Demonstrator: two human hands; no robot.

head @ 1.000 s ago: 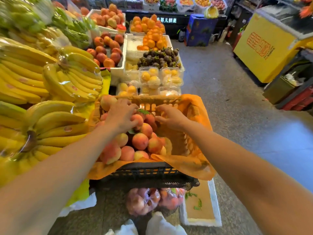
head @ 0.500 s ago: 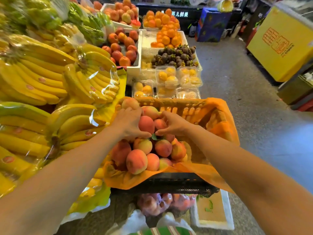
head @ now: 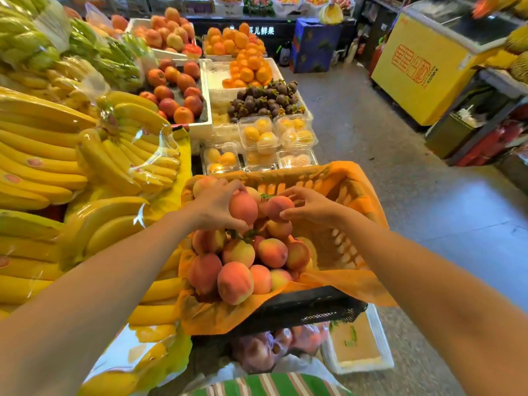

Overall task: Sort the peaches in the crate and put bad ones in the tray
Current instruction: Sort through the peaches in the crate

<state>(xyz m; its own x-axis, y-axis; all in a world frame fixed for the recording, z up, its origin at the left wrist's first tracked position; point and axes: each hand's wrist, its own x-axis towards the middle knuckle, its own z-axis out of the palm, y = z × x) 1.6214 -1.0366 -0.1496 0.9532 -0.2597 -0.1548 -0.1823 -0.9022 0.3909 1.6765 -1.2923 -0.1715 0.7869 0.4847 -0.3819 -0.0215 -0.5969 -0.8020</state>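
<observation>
1. Head view: peaches (head: 237, 281) are heaped against the crate's left wall and near edge, on the orange liner (head: 357, 284). The right half of the crate (head: 314, 310) shows mostly bare liner.
2. Change: a second ago both hands lay palm-down on the heap towards the far edge, with nothing lifted. Half a second ago the fingers were closing on the top fruit. Now each hand has one peach raised off the top of the heap.
3. Left peach (head: 243, 208): held in the left hand (head: 214, 208), fingers curled over the top and thumb underneath, a full wrap. The forearm comes in from the near-left.
4. Right peach (head: 281, 205): held in the right hand (head: 311, 208), pinched between fingertips and thumb, a lighter hold. The two peaches almost touch, above the far end of the heap.
5. Meaning: this looks like the inspect step, i.e. pick two, turn, check. No defect visible on either peach; too blurred to grade.
6. Tray (head: 383, 338): a white foam one on the floor, just beside the crate's near-right corner; my guess for the reject bin. Only leaf scraps show in it, so no rejects yet and the sort is probably early.
7. Around: bagged fruit (head: 257, 352) below the crate's near edge, and bananas (head: 57, 155) just beside its left wall.
</observation>
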